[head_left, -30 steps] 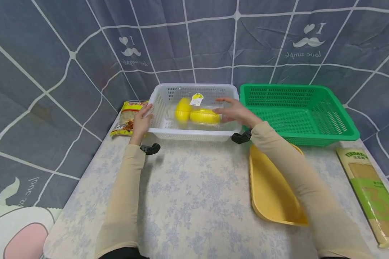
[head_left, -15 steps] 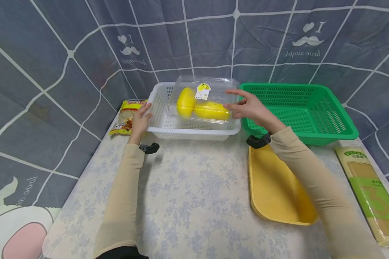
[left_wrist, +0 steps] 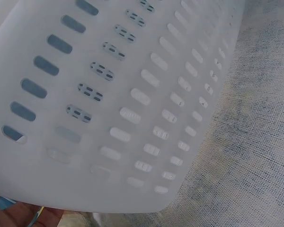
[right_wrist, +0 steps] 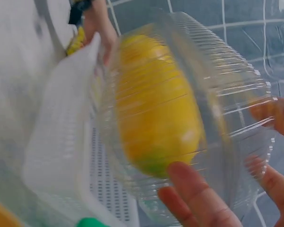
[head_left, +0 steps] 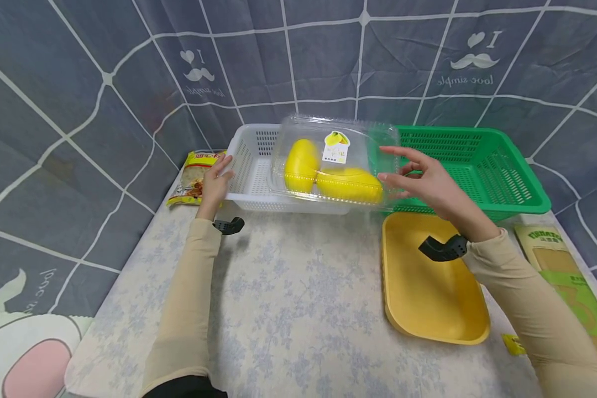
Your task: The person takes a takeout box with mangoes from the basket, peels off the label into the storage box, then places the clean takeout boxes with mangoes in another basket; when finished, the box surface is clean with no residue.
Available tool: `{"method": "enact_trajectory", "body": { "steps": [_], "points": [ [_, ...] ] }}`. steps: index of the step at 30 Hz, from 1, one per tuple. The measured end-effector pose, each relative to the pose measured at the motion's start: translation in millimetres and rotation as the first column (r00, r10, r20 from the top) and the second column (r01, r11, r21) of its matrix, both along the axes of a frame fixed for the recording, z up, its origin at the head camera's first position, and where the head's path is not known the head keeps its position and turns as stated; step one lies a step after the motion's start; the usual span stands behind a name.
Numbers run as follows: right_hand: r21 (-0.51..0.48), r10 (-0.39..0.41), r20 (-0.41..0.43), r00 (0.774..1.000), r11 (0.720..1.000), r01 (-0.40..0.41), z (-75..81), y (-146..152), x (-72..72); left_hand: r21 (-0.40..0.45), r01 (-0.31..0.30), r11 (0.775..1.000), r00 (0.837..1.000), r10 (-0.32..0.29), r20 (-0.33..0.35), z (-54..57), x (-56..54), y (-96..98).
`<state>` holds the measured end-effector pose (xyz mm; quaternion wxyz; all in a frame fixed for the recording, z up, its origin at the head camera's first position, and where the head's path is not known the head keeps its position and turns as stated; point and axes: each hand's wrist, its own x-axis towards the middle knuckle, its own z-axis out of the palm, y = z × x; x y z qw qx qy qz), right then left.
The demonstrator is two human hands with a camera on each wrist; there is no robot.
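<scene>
A clear plastic clamshell box (head_left: 308, 124) with a label is raised and tilted above the white basket (head_left: 240, 155) and the left part of the green basket. Inside it lie two yellow mangoes, one upright mango (head_left: 301, 166) and one sideways mango (head_left: 350, 185). My right hand (head_left: 430, 179) grips the box's right end, thumb and fingers spread over its edges; in the right wrist view fingers (right_wrist: 199, 198) press the clear wall beside a mango (right_wrist: 156, 109). My left hand (head_left: 215, 182) touches the white basket's left end with relaxed fingers; the left wrist view shows little of it.
A green basket (head_left: 522, 171) stands right of the white one, with a yellow tray (head_left: 430, 287) before it. A yellow food packet (head_left: 191, 182) lies at far left. A long green-banded packet (head_left: 572, 287) lies at far right, partly behind the right sleeve. A patterned curtain (head_left: 298, 61) hangs behind.
My right hand has lifted the clamshell box of mangoes out of the white basket and carried it right and nearer. My left hand has stayed at the basket's left end.
</scene>
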<state>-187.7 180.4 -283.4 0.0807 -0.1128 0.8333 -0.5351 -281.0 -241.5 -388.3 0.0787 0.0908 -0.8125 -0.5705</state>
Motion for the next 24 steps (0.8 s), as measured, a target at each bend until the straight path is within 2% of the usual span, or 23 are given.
{"method": "enact_trajectory", "body": {
  "steps": [4, 8, 11, 18, 24],
  "points": [
    [-0.002, -0.014, -0.032, 0.999, 1.0, 0.014, -9.3, 7.3, 22.7, 0.006, 0.003, 1.0, 1.0, -0.003, 0.01, 0.0, 0.1, -0.8],
    [-0.04, 0.021, -0.055, 0.998, 0.999, -0.024, -17.5, 12.9, 43.5, 0.025, 0.006, 1.0, 1.0, -0.007, 0.014, 0.3, -0.3, -0.9],
    [-0.047, 0.059, -0.041, 0.997, 0.997, -0.061, -22.6, 15.1, 54.7, 0.028, 0.005, 1.0, 1.0, -0.005, 0.009, 0.9, -0.6, -0.5],
    [0.042, 0.144, -0.032, 0.989, 0.989, -0.143, -41.1, 16.1, 70.4, 0.031, 0.002, 1.0, 1.0, -0.002, 0.01, 0.6, -1.8, -0.7],
    [0.041, 0.181, -0.008, 0.984, 0.983, -0.18, -60.2, 12.0, 79.9, 0.03, 0.005, 1.0, 1.0, -0.005, 0.018, 0.8, -1.3, -0.8]
  ]
}}
